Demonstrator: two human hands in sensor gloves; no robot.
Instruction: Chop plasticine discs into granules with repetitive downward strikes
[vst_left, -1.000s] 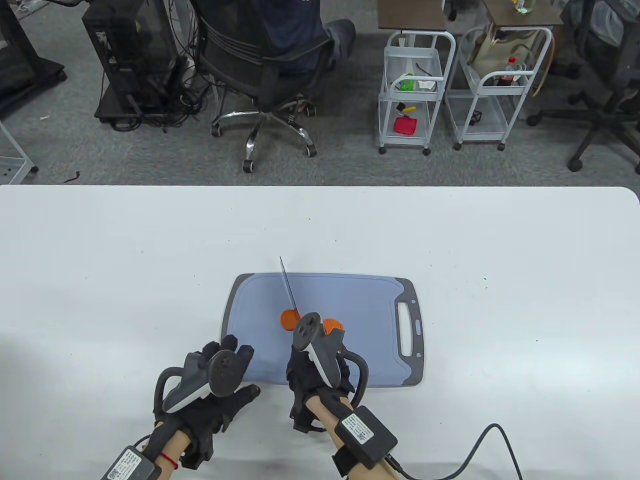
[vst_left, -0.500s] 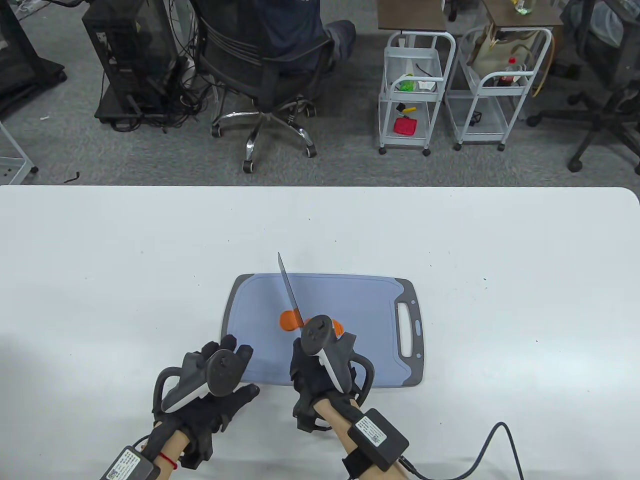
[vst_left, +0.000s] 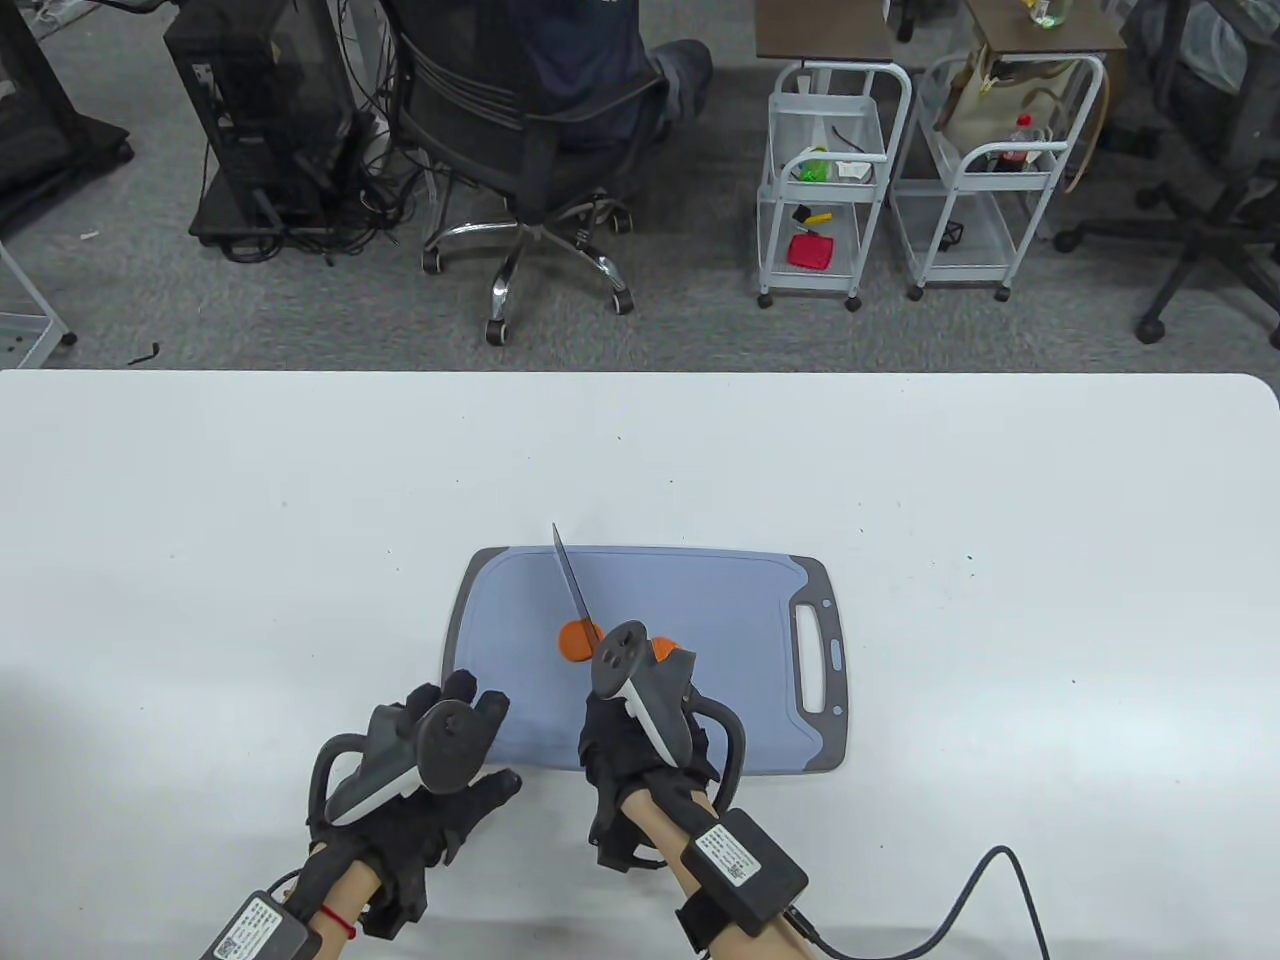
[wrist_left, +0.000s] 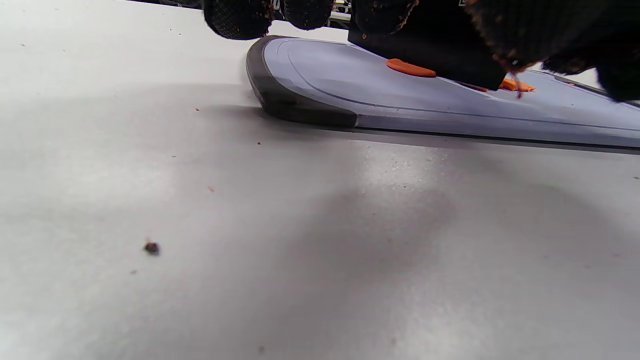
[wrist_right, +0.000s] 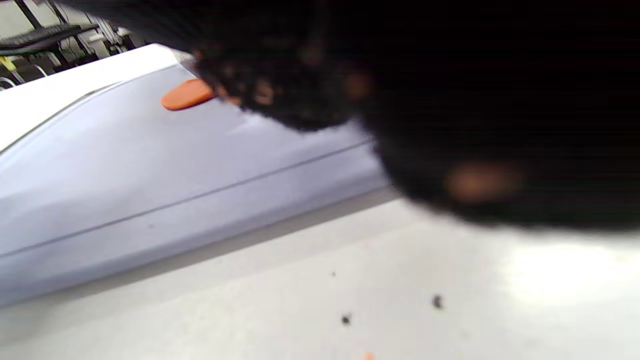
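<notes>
A blue-grey cutting board lies on the white table. Orange plasticine discs sit near its middle; one also shows in the left wrist view and in the right wrist view. My right hand grips a knife whose blade slants up-left over the discs, its tip near the board's far edge. My left hand rests flat at the board's near left corner, fingers spread on the board and the table. The knife handle is hidden under the right tracker.
The board's handle slot is on its right end. A cable runs from my right wrist over the table. Small crumbs dot the table near my left hand. Chairs and carts stand on the floor beyond the table.
The knife rose and tilted half a second ago and has come back down over the discs. My right hand shifted slightly; my left hand has not moved.
</notes>
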